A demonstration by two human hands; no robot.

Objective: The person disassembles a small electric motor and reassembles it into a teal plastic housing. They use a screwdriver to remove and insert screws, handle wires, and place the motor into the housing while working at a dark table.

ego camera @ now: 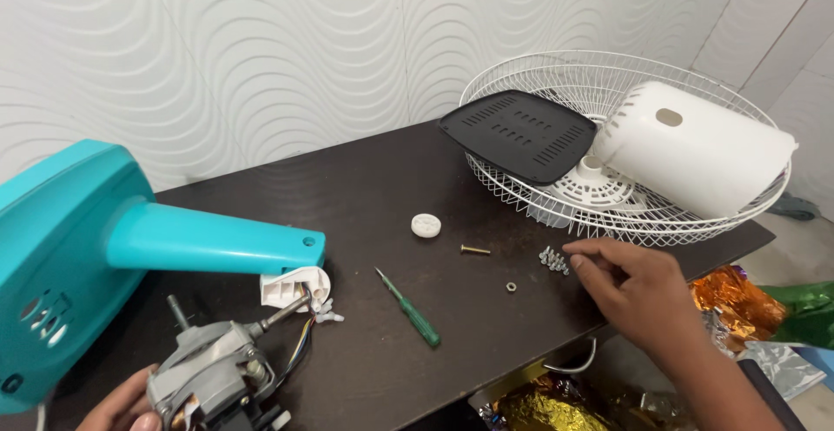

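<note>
My right hand reaches over the dark table, fingertips just right of a small pile of silver screws, holding nothing. My left hand grips a grey fan motor with a shaft and coloured wires at the lower left. A teal fan stand lies beside the motor. A green screwdriver, a brass screw, a small nut and a white round cap lie between the hands.
A white wire fan guard rests at the table's right end, holding a black vented plate and a white motor cover. Gold and green foil wrappings lie below the table edge. A white patterned wall stands behind.
</note>
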